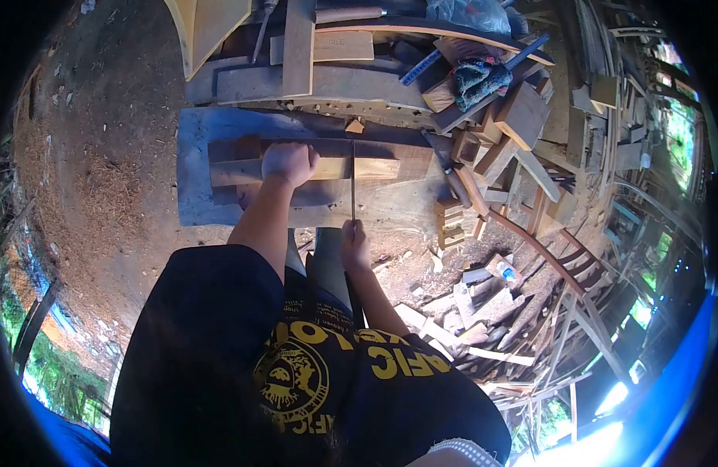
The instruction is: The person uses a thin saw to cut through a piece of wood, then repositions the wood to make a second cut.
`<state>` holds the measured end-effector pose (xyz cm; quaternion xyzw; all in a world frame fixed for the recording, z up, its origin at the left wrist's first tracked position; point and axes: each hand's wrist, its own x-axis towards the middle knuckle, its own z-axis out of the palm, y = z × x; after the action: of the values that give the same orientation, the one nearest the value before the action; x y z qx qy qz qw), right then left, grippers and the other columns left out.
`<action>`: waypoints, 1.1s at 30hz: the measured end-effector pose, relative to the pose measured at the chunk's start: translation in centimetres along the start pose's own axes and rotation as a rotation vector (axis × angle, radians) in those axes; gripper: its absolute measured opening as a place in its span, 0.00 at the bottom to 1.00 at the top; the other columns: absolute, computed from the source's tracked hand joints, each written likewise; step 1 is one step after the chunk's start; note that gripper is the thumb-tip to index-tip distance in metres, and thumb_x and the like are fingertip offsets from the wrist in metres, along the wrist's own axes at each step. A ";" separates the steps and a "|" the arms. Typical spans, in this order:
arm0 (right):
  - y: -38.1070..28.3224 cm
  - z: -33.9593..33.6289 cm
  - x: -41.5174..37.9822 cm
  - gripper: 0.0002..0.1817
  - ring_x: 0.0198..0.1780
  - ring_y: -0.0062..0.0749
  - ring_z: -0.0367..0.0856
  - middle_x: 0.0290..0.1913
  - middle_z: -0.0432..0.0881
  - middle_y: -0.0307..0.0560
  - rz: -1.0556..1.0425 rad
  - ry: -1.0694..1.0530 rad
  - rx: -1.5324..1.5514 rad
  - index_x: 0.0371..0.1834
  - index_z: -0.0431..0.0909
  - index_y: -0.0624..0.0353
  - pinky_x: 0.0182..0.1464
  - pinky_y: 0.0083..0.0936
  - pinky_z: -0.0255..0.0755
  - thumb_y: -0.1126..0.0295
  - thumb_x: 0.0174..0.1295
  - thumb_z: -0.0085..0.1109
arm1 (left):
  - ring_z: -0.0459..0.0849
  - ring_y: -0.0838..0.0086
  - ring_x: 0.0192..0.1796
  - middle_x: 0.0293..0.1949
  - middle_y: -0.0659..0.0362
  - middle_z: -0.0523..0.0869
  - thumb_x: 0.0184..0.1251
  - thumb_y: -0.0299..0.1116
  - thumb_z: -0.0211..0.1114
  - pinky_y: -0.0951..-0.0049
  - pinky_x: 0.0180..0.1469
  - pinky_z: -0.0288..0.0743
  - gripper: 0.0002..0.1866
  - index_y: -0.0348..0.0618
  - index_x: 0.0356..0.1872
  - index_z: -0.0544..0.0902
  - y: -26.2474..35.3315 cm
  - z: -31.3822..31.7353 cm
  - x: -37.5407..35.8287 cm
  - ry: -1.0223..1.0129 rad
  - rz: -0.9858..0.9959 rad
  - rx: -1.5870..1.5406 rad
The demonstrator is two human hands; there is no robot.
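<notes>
My left hand [290,163] is closed and bears down on a narrow light wooden strip [334,168] lying across darker boards. My right hand [356,247] grips a handsaw [353,187] near the bench's front edge. The saw's thin blade points away from me and crosses the strip to the right of my left hand. Edge-on, the blade hides whatever cut lies beneath it. Under the strip, a dark board [413,161] rests on the wide wooden bench [192,167].
A small wood block [354,124] sits beyond the strip. To the right are a chisel-like tool [437,148], stacked wood blocks [522,117] and a dark cloth [479,82]. Scrap wood [483,311] is heaped on the ground at lower right. A wooden-handled tool [350,14] lies at the far side.
</notes>
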<state>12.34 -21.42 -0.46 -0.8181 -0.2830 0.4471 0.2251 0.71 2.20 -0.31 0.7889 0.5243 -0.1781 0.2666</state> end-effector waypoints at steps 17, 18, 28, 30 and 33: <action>1.4 0.6 0.2 0.16 0.38 0.69 0.78 0.32 0.79 0.71 -0.036 0.008 -0.099 0.45 0.71 0.65 0.37 0.50 0.70 0.62 0.71 0.42 | 0.86 0.55 0.33 0.28 0.49 0.86 0.67 0.46 0.42 0.56 0.41 0.79 0.25 0.41 0.26 0.85 0.1 -0.5 0.0 -0.053 0.001 -0.029; 0.1 1.2 2.8 0.16 0.38 0.69 0.78 0.31 0.79 0.71 -0.016 0.028 -0.078 0.46 0.72 0.65 0.36 0.50 0.70 0.62 0.71 0.43 | 0.86 0.55 0.33 0.28 0.49 0.86 0.67 0.46 0.42 0.56 0.41 0.79 0.25 0.41 0.26 0.85 0.1 -0.6 0.1 -0.056 0.002 -0.025; -0.4 -0.4 0.5 0.17 0.43 0.68 0.78 0.36 0.79 0.74 0.007 -0.022 -0.118 0.50 0.72 0.65 0.41 0.51 0.73 0.62 0.70 0.44 | 0.86 0.53 0.34 0.29 0.48 0.86 0.69 0.45 0.41 0.55 0.42 0.79 0.26 0.41 0.26 0.85 0.6 -0.9 -0.1 -0.083 -0.007 0.021; -2.2 0.4 3.6 0.18 0.44 0.69 0.77 0.38 0.79 0.74 0.021 0.011 -0.101 0.51 0.72 0.64 0.41 0.52 0.73 0.61 0.70 0.43 | 0.86 0.53 0.34 0.29 0.48 0.86 0.69 0.45 0.41 0.55 0.42 0.79 0.26 0.41 0.26 0.85 0.6 -0.7 0.2 -0.075 -0.003 0.033; -3.4 0.4 4.2 0.17 0.44 0.69 0.77 0.37 0.79 0.73 0.013 -0.022 -0.033 0.48 0.72 0.64 0.40 0.51 0.72 0.60 0.71 0.42 | 0.86 0.52 0.34 0.30 0.47 0.86 0.69 0.45 0.41 0.54 0.42 0.79 0.26 0.41 0.26 0.85 0.3 -0.2 0.2 -0.055 -0.001 0.018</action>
<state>12.96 -16.12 -1.09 -0.8185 -0.2875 0.4530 0.2053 1.11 2.37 -0.19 0.7858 0.5155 -0.2043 0.2739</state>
